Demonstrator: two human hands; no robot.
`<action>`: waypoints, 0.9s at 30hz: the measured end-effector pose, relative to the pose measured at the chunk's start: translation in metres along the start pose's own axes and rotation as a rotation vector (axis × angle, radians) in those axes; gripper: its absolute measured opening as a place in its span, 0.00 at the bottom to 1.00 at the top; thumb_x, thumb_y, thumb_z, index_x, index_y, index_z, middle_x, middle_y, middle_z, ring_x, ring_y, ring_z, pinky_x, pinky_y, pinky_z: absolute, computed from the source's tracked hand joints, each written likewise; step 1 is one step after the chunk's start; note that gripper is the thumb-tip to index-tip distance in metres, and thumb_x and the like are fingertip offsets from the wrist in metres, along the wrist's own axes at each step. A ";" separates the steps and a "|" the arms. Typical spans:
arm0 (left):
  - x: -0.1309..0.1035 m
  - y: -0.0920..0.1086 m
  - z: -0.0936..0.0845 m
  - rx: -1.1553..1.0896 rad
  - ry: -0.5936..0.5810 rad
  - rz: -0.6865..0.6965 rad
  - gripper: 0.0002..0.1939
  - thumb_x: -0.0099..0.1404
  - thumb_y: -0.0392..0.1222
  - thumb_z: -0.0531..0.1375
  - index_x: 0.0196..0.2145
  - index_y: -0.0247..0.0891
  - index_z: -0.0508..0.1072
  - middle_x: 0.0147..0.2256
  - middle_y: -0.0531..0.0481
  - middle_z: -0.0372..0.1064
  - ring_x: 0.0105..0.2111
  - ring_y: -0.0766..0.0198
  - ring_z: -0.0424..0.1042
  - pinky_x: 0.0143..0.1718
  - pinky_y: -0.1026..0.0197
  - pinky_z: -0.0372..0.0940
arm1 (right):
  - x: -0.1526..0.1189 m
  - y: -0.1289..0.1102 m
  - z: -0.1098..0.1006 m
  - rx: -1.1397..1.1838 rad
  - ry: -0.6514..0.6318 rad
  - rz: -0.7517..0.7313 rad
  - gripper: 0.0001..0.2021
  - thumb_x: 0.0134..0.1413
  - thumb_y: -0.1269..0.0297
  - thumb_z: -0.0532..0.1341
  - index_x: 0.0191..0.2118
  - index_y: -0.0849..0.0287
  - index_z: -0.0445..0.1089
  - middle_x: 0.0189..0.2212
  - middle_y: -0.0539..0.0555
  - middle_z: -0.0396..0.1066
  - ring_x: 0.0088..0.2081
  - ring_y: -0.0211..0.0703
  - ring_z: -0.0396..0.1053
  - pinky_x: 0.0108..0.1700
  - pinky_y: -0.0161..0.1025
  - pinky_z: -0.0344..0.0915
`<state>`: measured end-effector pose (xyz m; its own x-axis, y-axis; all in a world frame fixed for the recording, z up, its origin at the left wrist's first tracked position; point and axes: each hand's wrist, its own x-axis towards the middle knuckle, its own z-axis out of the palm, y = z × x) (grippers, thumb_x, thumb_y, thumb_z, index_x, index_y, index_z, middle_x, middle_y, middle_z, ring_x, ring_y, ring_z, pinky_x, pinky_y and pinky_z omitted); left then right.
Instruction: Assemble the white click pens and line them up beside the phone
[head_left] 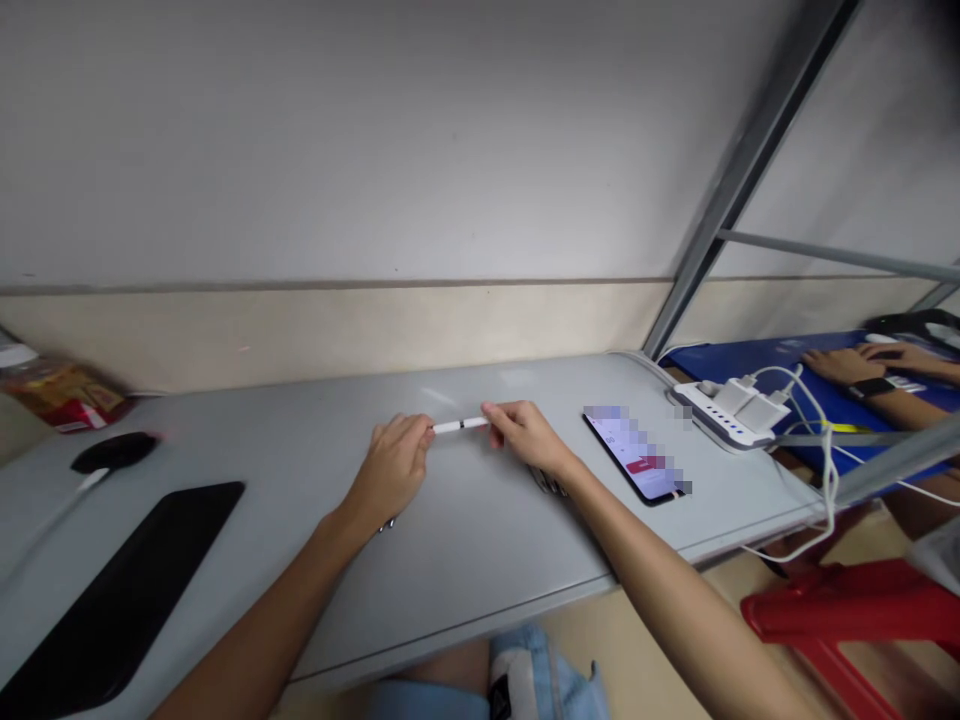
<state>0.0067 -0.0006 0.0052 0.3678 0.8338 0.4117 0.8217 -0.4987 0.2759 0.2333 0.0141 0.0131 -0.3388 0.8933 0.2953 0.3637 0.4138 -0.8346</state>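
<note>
A slim white pen (448, 427) with a dark band near its middle is held level above the grey desk (450, 570). My left hand (395, 460) pinches its left end, and my right hand (521, 432) pinches the right end between thumb and fingers. Small dark metallic items (549, 482) lie on the desk, partly hidden by my right wrist. Another small dark piece (387, 524) shows beside my left wrist. To the right of my right hand lies a phone (634, 455) with its screen lit.
A white power strip (724, 412) with plugs and cables sits at the desk's right end, near a metal frame post. On the left are a black mat (127, 600), a black mouse-like object (115, 453) and a jar (64, 395). Another person's hands rest on a blue surface (780, 360).
</note>
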 end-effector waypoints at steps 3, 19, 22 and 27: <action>-0.001 0.000 0.000 0.025 -0.022 -0.017 0.13 0.72 0.42 0.44 0.35 0.40 0.65 0.33 0.49 0.68 0.37 0.58 0.64 0.40 0.55 0.55 | 0.000 0.001 0.000 0.033 0.019 -0.054 0.10 0.56 0.58 0.61 0.38 0.60 0.71 0.32 0.51 0.70 0.32 0.38 0.64 0.34 0.34 0.59; -0.002 0.003 0.000 0.022 -0.077 -0.027 0.13 0.73 0.46 0.44 0.41 0.41 0.66 0.37 0.48 0.70 0.40 0.57 0.64 0.43 0.53 0.53 | 0.002 0.007 0.000 -0.008 0.000 0.024 0.10 0.57 0.60 0.58 0.32 0.61 0.71 0.27 0.51 0.69 0.29 0.37 0.64 0.34 0.35 0.59; -0.002 0.003 0.000 0.021 -0.078 -0.030 0.13 0.73 0.45 0.44 0.42 0.41 0.66 0.37 0.48 0.70 0.39 0.58 0.64 0.43 0.54 0.53 | 0.002 0.006 0.001 0.048 0.061 -0.039 0.11 0.51 0.64 0.63 0.42 0.59 0.71 0.36 0.53 0.72 0.36 0.39 0.67 0.37 0.35 0.61; -0.003 0.004 0.000 0.050 -0.086 -0.022 0.14 0.73 0.45 0.42 0.40 0.41 0.65 0.37 0.48 0.70 0.40 0.57 0.65 0.41 0.54 0.53 | 0.002 0.002 0.000 -0.040 0.005 0.022 0.12 0.60 0.60 0.57 0.33 0.61 0.73 0.25 0.51 0.70 0.28 0.37 0.64 0.33 0.35 0.58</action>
<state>0.0087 -0.0045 0.0052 0.3835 0.8628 0.3294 0.8500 -0.4692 0.2394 0.2332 0.0172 0.0119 -0.3266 0.9028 0.2796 0.4054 0.4011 -0.8215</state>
